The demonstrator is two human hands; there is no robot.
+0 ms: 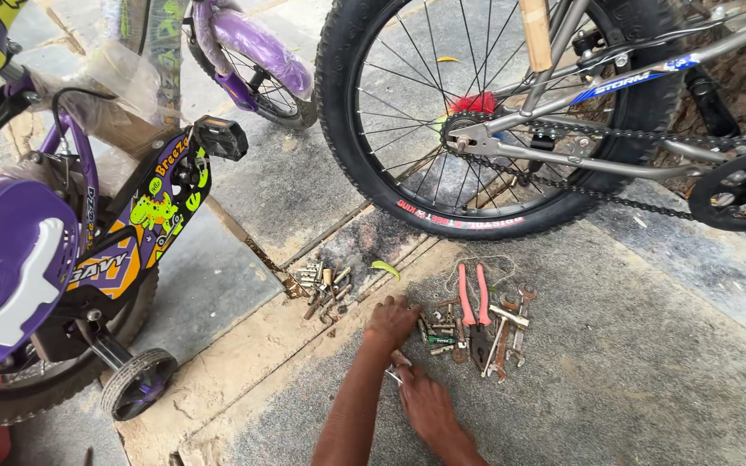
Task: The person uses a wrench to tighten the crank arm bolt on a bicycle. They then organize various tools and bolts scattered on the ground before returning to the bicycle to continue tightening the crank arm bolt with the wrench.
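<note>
My left hand (pixel 391 323) reaches forward onto the stone floor, its fingers curled down at the edge of a heap of small nuts and bolts (pixel 439 331). What the fingers pinch is hidden. My right hand (pixel 426 402) is closer to me, with a small silvery metal part (pixel 395 374) in its fingertips. Right of the heap lie red-handled pliers (pixel 474 312) and several wrenches (pixel 508 332).
A second scatter of bolts (pixel 321 289) lies in a floor crack to the left. A silver bicycle's rear wheel (pixel 477 121) and chain (pixel 615 197) stand just behind the tools. A purple children's bicycle with a training wheel (pixel 138 381) stands at the left.
</note>
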